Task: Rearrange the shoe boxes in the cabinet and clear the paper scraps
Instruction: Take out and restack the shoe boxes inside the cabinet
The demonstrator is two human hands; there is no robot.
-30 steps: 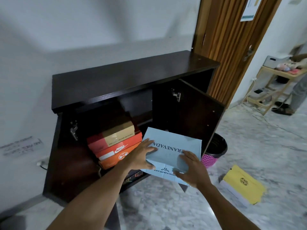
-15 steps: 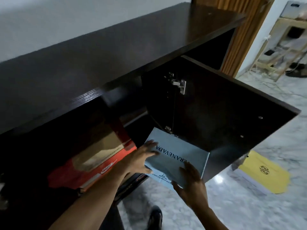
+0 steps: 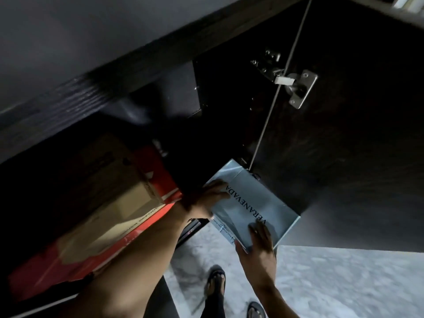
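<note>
Both hands grip the pale blue shoe box (image 3: 250, 205): left hand (image 3: 206, 198) on its inner edge, right hand (image 3: 259, 246) on its near corner, long axis pointing into the cabinet (image 3: 229, 99).

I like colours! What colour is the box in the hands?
Light blue box with dark letters, seen in the head view.

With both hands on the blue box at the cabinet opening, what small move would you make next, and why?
Probably push the blue box further in, right of the red boxes. Left hand and right hand hold it, and its near end overhangs the floor.
</note>
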